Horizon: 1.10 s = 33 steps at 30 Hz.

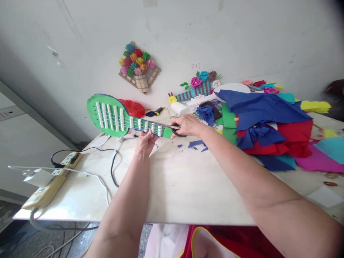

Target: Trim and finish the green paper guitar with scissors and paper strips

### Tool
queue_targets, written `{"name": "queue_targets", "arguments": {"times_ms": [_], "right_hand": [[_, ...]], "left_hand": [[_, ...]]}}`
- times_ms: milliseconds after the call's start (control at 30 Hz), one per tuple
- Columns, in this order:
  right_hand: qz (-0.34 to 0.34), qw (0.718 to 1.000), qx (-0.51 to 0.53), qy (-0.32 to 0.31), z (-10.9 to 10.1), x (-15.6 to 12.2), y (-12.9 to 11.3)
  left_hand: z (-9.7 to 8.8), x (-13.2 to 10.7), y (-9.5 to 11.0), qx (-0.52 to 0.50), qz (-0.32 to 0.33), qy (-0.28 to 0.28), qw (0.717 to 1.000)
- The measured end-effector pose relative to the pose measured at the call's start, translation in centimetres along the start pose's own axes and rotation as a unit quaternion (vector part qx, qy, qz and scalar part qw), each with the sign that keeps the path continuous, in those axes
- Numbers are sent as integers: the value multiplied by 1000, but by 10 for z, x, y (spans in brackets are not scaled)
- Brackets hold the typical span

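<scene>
My left hand [145, 140] grips the neck of a green paper guitar [110, 115] with white strips and thin strings, holding it tilted above the white table [174, 186]. My right hand [187, 125] is closed on black-handled scissors [176, 130], whose blades lie along the guitar's neck near its right end. Small blue paper scraps [197, 144] lie on the table just below my right hand.
A heap of blue, red, pink, green and yellow paper sheets [271, 132] covers the table's right side. Paper flower crafts [200, 87] and a wall bouquet [138, 66] stand at the back. A power strip [53, 179] with cables lies at the left edge. Other scissors [154, 112] lie behind.
</scene>
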State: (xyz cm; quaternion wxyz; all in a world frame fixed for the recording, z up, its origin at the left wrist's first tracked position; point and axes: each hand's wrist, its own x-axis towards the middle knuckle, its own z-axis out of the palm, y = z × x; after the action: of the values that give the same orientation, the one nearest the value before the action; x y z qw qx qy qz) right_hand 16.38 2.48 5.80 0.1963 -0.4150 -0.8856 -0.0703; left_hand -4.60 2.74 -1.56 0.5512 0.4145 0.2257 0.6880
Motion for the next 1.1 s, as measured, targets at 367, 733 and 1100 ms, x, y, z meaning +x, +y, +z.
{"name": "queue_targets", "arguments": {"times_ms": [367,733,1100], "right_hand": [[-1,999,52,7,0,-1,0],[19,990,138,2,4,0,3],[15,993,113,7,6,1,4]], "left_hand": [[-1,0,2,-11,6,-8,1000],[-2,1,0,-13,7,-16,1000],[-1,0,1,-25,9,-26,999]]}}
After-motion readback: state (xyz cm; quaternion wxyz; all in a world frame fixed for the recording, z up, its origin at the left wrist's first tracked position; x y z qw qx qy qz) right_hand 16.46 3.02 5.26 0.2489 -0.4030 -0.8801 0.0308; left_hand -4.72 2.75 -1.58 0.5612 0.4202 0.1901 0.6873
